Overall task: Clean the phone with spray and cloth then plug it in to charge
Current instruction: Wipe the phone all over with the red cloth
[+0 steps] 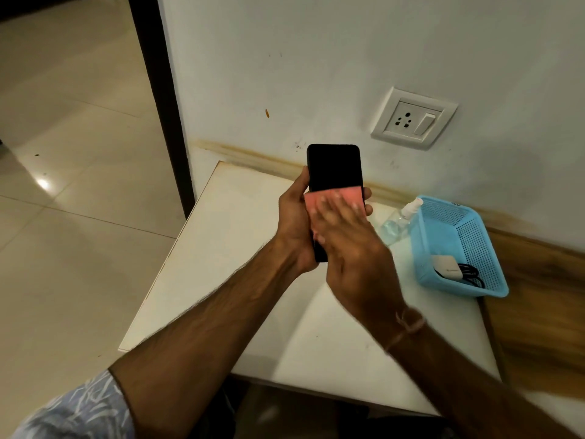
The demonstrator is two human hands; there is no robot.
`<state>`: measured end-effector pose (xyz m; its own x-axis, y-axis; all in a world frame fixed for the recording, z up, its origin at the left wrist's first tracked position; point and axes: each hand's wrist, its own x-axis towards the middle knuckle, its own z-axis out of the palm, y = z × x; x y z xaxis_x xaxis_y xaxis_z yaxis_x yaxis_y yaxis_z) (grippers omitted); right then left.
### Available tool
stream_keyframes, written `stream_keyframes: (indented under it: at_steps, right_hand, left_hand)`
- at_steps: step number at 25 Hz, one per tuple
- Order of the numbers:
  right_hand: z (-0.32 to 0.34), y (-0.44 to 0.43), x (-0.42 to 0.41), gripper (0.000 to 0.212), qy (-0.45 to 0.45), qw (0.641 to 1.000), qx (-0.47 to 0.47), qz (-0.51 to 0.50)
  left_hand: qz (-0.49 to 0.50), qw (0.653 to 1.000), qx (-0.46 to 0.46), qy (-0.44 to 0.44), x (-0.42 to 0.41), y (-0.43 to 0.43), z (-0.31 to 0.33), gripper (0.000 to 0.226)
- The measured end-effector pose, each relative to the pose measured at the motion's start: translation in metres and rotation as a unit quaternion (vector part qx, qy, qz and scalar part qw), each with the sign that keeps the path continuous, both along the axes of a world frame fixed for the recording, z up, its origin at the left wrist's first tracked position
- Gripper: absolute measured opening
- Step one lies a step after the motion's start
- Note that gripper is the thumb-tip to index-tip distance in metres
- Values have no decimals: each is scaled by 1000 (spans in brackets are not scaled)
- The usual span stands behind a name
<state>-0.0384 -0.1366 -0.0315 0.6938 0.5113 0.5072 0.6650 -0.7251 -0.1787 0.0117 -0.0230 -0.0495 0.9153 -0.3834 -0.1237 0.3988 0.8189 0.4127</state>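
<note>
A black phone (pixel 335 167) is held upright above the white table, screen toward me and dark. My left hand (pixel 292 223) grips its lower half from the left and behind. My right hand (pixel 345 236), blurred, presses a pink cloth (pixel 316 199) flat against the lower part of the screen. A clear spray bottle (pixel 399 221) with a white nozzle lies on the table just right of my hands, against the blue basket. A white charger adapter (pixel 448 268) with a black cable (pixel 473 274) lies inside the basket.
The blue perforated basket (pixel 465 236) sits at the table's right side by the wall. A white wall socket with a switch (pixel 413 118) is above it. The white table (pixel 240 280) ends at the left over tiled floor. Wooden surface lies to the right.
</note>
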Motion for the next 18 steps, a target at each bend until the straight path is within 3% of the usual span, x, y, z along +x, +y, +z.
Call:
stream_keyframes:
  at_steps: [5,11,13,18]
  right_hand:
    - [-20,-38,-37,63,-10,996,-83,39]
    - [-14,-47,-22,60,16,997,17,-74]
    - [-20,-33,-29,59,-8,996,9,-93]
    - [-21,-25,-32,52,-4,998,-66,20]
  left_hand:
    - [-1,999,-28,-32,0,-2,1,77]
    - [10,999,-40,-21,-1,-2,4,80]
    - [11,998,-58,-10,-3,-4,3,83]
    - [-10,997,-78,9,-7,-3,5,87]
